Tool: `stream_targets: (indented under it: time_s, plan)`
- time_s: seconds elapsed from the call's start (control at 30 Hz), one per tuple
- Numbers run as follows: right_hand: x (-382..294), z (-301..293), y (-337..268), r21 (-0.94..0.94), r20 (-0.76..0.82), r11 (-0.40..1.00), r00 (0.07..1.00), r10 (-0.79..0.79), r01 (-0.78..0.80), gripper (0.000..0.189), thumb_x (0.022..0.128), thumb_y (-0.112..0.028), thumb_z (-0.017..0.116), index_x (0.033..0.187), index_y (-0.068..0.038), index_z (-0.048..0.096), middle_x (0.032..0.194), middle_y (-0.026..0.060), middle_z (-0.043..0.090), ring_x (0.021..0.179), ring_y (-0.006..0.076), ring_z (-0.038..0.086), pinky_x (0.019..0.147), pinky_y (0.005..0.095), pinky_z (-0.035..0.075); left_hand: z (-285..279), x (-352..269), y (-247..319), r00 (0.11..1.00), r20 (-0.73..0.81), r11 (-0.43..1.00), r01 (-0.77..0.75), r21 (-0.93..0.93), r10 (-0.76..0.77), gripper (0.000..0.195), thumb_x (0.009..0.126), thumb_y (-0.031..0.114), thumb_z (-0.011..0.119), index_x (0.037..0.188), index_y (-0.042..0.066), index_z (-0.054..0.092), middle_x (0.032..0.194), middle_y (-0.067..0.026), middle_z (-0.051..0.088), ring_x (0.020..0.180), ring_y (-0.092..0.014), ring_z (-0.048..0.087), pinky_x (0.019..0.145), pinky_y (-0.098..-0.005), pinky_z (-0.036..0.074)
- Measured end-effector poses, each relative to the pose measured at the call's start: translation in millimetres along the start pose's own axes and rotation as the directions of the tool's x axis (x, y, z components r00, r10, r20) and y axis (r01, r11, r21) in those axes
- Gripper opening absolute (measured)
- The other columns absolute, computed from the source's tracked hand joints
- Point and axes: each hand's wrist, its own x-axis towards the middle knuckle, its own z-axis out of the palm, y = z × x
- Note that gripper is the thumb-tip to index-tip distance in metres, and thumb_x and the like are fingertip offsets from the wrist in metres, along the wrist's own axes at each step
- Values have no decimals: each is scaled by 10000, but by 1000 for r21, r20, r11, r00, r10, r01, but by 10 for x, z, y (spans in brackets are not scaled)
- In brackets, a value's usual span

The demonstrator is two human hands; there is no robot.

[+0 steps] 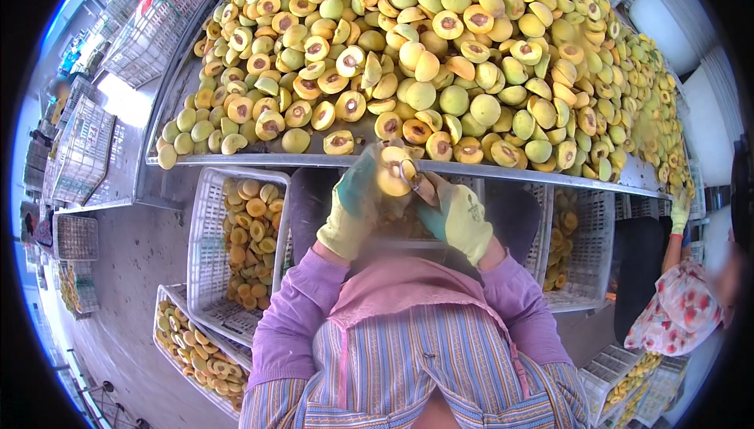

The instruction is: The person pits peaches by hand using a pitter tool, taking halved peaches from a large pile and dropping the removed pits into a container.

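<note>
Both hands wear yellow knit gloves with green palms and meet just below the metal table's front edge [530, 177]. My left hand [355, 202] holds a halved yellow stone fruit [393, 179] upright, its fingers blurred. In my right hand [459, 214] is a small pitting tool with a looped metal end [406, 174] and a brownish handle; the loop lies against the fruit. A large heap of halved green-yellow fruit [421, 96] covers the table, many halves showing brown stones or hollows.
White plastic crates [197, 252] of fruit halves stand beside both legs. Another crate [171, 340] sits at the lower left. A co-worker in a flowered top [674, 311] reaches to the table at the right. Stacked crates [82, 152] stand at far left.
</note>
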Motion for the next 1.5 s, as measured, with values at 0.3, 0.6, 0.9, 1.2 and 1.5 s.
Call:
stream_targets:
  time_s: [0.3,0.6,0.9,1.2,1.5]
  plan:
    - [-30,-86,-61,-245,34,958,988,-149,153,397,796,-184,654,1162,-89,536,702,148,626,612,347,612,580,423,469,72,36,134,996,54,997,78,1,-78,447,991,315,448,1325,18,445,1165,-107,594,1008,-179,622,799,-289,541]
    - [-53,-9,-115,-290,18,942,985,-174,172,414,801,-207,645,1181,-83,537,692,154,622,601,327,614,550,415,478,-12,-38,5,995,97,997,28,-68,-21,515,912,8,560,1387,-15,361,1220,-140,574,1081,-204,594,901,-297,507]
    - [-49,55,-39,-200,130,977,990,-50,76,341,834,-220,609,1132,-58,568,750,194,629,689,389,614,596,447,492,27,12,46,935,161,780,352,-517,-315,459,904,47,590,1326,-25,422,1133,-132,619,1013,-203,614,885,-312,509]
    - [-34,-47,57,-95,260,995,965,36,-11,294,874,-259,555,1077,-51,598,798,216,633,747,409,610,639,442,486,44,152,56,969,211,954,-181,238,131,439,800,114,703,1184,-20,539,970,-90,677,842,-202,656,740,-299,520]
    - [-83,-18,113,123,268,988,962,56,-92,228,860,-169,546,1013,-16,616,834,218,640,785,381,620,684,410,490,108,260,47,933,277,945,-282,163,230,458,749,123,721,1156,-2,552,908,-107,666,737,-247,644,659,-312,508]
